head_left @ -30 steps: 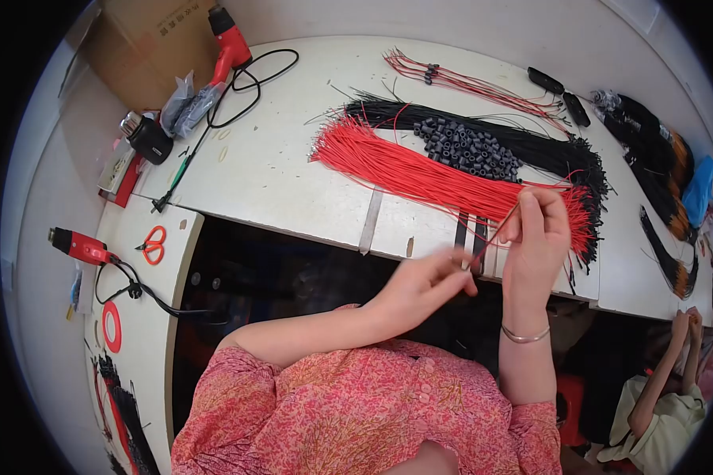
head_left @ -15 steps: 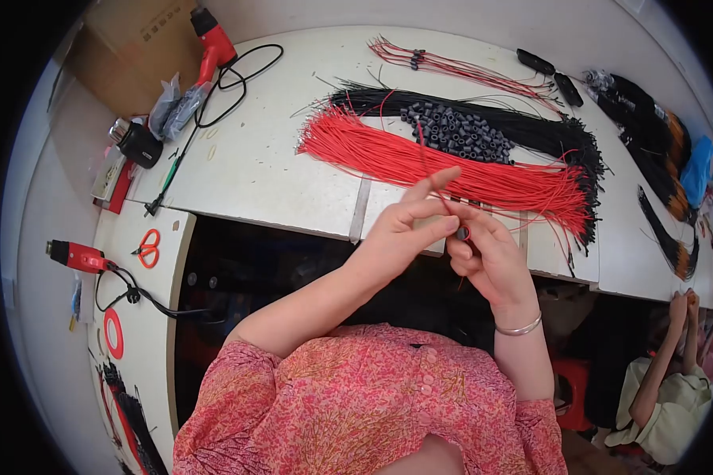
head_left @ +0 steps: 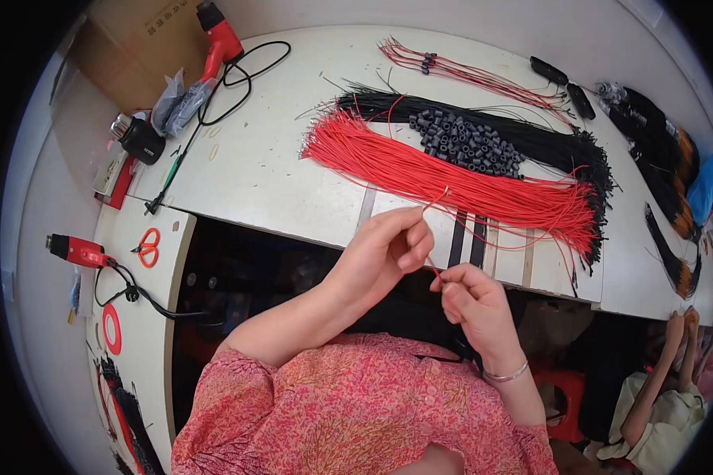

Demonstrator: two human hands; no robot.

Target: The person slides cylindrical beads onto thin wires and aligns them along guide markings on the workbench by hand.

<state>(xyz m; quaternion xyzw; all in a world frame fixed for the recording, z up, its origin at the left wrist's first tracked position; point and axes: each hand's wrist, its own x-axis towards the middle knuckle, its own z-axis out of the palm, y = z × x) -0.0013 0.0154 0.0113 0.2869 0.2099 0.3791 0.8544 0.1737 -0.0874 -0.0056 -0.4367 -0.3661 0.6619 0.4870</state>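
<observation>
Left hand (head_left: 388,241) and, at its four o'clock, right hand (head_left: 477,307) pinch one thin red flexible wire (head_left: 436,273), apparently straightening it; the next move needs steady tension.

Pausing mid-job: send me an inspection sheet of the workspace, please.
Surface: white table with dark strips at the near edge.
Job's things: red wires and black wires in bundles, dark tubes piled between.
Clutter: orange scissors, red tape roll, cardboard box, at the left.
Hands: left hand and right hand both grip a single red wire.
Cables: black cord from the nearer heat gun crosses the table edge.
Surroundings: another person's arms at far right.
</observation>
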